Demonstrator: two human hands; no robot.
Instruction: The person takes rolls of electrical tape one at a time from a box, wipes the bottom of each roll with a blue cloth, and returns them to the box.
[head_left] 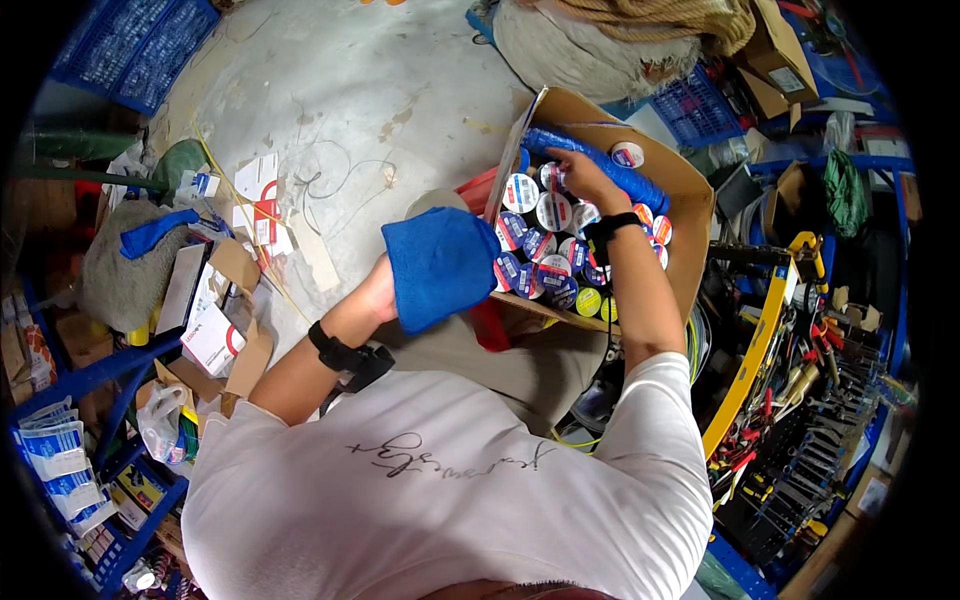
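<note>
My left hand is closed on a blue cloth, which covers its fingers and hangs beside the cardboard box. Inside that box stand several round tape rolls, their labelled ends facing up in white, blue and red. Two at the near side have yellow-green ends. Along the box's far side lies a long blue wrapped bundle. My right hand reaches into the box over the rolls, next to the bundle. Its index finger is stretched out; the other fingers are partly hidden, and I see nothing held.
To the right, a yellow-edged rack holds many hand tools. Opened small cartons and a grey sack crowd the left. A blue crate stands at far left. A large whitish sack sits beyond the box.
</note>
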